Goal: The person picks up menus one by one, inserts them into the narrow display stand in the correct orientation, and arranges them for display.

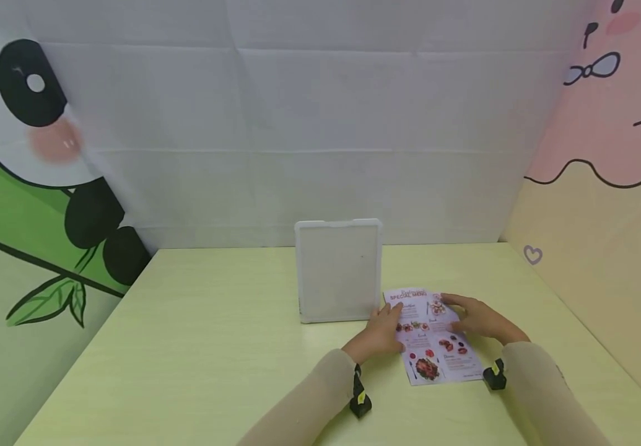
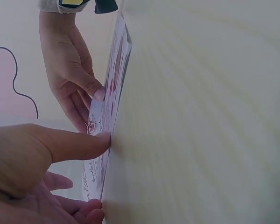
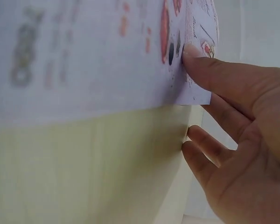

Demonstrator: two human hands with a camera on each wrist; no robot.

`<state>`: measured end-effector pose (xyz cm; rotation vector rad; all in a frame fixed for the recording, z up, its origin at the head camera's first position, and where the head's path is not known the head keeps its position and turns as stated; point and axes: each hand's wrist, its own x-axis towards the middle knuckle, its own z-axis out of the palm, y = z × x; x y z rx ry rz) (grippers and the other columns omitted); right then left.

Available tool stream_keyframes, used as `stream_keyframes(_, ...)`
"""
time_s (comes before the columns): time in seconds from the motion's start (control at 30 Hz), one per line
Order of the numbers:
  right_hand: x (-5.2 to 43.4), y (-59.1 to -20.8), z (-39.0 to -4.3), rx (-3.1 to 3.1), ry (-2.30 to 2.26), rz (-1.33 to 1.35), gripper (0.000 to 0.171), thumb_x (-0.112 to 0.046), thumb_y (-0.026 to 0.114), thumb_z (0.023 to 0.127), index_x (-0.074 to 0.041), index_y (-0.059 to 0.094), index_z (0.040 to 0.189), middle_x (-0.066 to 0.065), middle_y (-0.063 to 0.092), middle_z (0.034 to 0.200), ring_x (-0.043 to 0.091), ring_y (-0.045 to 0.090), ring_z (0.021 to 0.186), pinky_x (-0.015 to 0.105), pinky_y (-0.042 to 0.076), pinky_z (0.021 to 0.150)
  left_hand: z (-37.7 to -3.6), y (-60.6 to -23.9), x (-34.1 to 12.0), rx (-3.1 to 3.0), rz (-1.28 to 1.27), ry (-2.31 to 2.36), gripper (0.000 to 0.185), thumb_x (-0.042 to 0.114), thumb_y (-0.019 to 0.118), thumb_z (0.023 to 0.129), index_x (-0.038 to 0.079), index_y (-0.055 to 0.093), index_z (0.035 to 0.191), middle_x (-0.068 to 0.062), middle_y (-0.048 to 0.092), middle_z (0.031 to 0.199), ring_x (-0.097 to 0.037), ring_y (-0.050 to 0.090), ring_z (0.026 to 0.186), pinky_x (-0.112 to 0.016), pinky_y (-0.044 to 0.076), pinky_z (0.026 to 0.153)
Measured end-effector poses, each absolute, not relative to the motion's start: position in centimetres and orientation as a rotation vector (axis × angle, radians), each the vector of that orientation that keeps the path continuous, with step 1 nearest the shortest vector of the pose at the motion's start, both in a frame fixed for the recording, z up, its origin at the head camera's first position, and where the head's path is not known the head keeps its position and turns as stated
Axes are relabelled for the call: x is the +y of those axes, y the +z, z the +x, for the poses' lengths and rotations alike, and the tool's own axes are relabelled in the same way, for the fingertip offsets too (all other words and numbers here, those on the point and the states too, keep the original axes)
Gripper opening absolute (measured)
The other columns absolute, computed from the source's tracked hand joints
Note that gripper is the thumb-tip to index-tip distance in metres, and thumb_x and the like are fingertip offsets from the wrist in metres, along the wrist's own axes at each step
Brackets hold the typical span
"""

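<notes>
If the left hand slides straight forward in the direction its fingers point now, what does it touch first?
Probably the white upright board. The left hand rests on the menu sheet, fingers pointing up the table toward the board's lower right corner. Depth is unclear, so it may just pass beside it.

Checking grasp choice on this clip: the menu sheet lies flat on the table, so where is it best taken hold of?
Probably at its long side edges. The menu sheet lies flat on the table, so come in low from both sides, thumb on top, as the left hand and right hand already flank it. The white stand crowds the far left corner.
</notes>
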<state>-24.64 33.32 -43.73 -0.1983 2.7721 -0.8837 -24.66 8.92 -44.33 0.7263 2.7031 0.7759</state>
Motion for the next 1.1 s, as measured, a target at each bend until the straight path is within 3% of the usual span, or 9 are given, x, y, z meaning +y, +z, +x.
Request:
stream_keyframes(0.1, 33.1, -43.8, -24.7, 2.783, -0.897, -0.194, 0.074, -0.012, 0.073, 0.083, -0.003, 0.036, 0.146, 0.026, 0.041, 0.145, 0.049, 0.042, 0.126, 0.063, 0.038, 0.100, -24.6, -44.3, 9.1, 2.703, 0.687, 0.799, 0.096, 0.010, 0.081, 0.074, 0.006, 0.025, 0.151, -0.022, 0.025, 0.155, -0.039, 0.023, 0.143, -0.045, 0.028, 0.116)
stream_keyframes(0.23, 33.1, -43.8, -24.8, 2.781, -0.923, -0.177, 0.070, -0.008, 0.072, 0.082, 0.003, 0.039, 0.143, 0.023, 0.055, 0.128, 0.035, 0.055, 0.108, 0.052, 0.047, 0.093, -24.6, -44.3, 9.3, 2.719, 0.654, 0.801, 0.104, 0.011, 0.083, 0.072, 0.000, 0.016, 0.152, -0.020, 0.023, 0.157, -0.034, 0.021, 0.145, -0.041, 0.021, 0.119)
stream_keyframes(0.43, 33.3, -44.0, -25.0, 2.760, -0.938, -0.121, 0.054, -0.009, 0.071, 0.083, 0.008, 0.049, 0.129, 0.017, 0.061, 0.107, 0.024, 0.057, 0.092, 0.043, 0.050, 0.084, -24.6, -44.4, 9.5, 2.725, 0.637, 0.841, 0.110, 0.009, 0.084, 0.070, -0.007, 0.011, 0.150, -0.019, 0.021, 0.157, -0.031, 0.020, 0.146, -0.038, 0.018, 0.120)
stream_keyframes(0.63, 33.8, -44.3, -24.9, 2.734, -1.009, -0.096, 0.037, -0.012, 0.071, 0.083, 0.004, 0.056, 0.113, 0.015, 0.062, 0.102, 0.022, 0.058, 0.089, 0.040, 0.050, 0.082, -24.6, -44.5, 9.4, 2.662, 0.558, 1.014, 0.114, 0.002, 0.084, 0.066, -0.008, 0.007, 0.150, -0.021, 0.020, 0.157, -0.035, 0.019, 0.145, -0.040, 0.022, 0.119)
stream_keyframes(0.8, 34.2, -44.3, -24.8, 2.611, -1.193, -0.117, 0.043, -0.011, 0.073, 0.082, 0.001, 0.058, 0.121, 0.013, 0.066, 0.103, 0.021, 0.065, 0.085, 0.034, 0.054, 0.077, -24.6, -44.6, 9.2, 2.666, 0.542, 1.013, 0.117, 0.003, 0.085, 0.066, -0.008, 0.006, 0.150, -0.020, 0.023, 0.156, -0.036, 0.023, 0.143, -0.039, 0.025, 0.118)
stream_keyframes(0.9, 34.3, -44.2, -24.6, 2.570, -1.239, -0.081, 0.045, -0.011, 0.074, 0.081, -0.001, 0.059, 0.122, 0.010, 0.068, 0.102, 0.020, 0.066, 0.083, 0.031, 0.053, 0.076, -24.8, -44.7, 9.0, 2.671, 0.589, 1.053, 0.110, 0.000, 0.083, 0.067, -0.005, 0.012, 0.151, -0.019, 0.026, 0.155, -0.036, 0.027, 0.141, -0.041, 0.027, 0.117)
stream_keyframes(0.97, 34.3, -44.1, -24.6, 2.571, -1.226, -0.086, 0.044, -0.012, 0.073, 0.082, 0.000, 0.059, 0.121, 0.010, 0.068, 0.102, 0.020, 0.065, 0.084, 0.031, 0.051, 0.079, -25.0, -44.8, 8.8, 2.648, 0.636, 1.135, 0.098, -0.006, 0.079, 0.069, -0.001, 0.023, 0.149, -0.015, 0.036, 0.151, -0.031, 0.036, 0.136, -0.040, 0.032, 0.114)
stream_keyframes(1.03, 34.3, -44.0, -24.5, 2.585, -1.207, -0.069, 0.043, -0.011, 0.073, 0.081, 0.000, 0.060, 0.120, 0.010, 0.067, 0.101, 0.019, 0.064, 0.084, 0.033, 0.050, 0.081, -25.2, -45.0, 8.6, 2.592, 0.648, 1.257, 0.085, -0.010, 0.073, 0.073, 0.002, 0.030, 0.145, -0.011, 0.052, 0.135, -0.025, 0.052, 0.120, -0.037, 0.043, 0.104)
stream_keyframes(1.1, 34.2, -43.9, -24.5, 2.596, -1.180, -0.065, 0.043, -0.013, 0.072, 0.082, 0.001, 0.059, 0.120, 0.010, 0.066, 0.102, 0.019, 0.063, 0.085, 0.034, 0.049, 0.082, -25.5, -45.0, 8.5, 2.549, 0.643, 1.365, 0.067, -0.011, 0.071, 0.076, 0.001, 0.041, 0.134, -0.006, 0.060, 0.114, -0.015, 0.056, 0.100, -0.029, 0.049, 0.095)
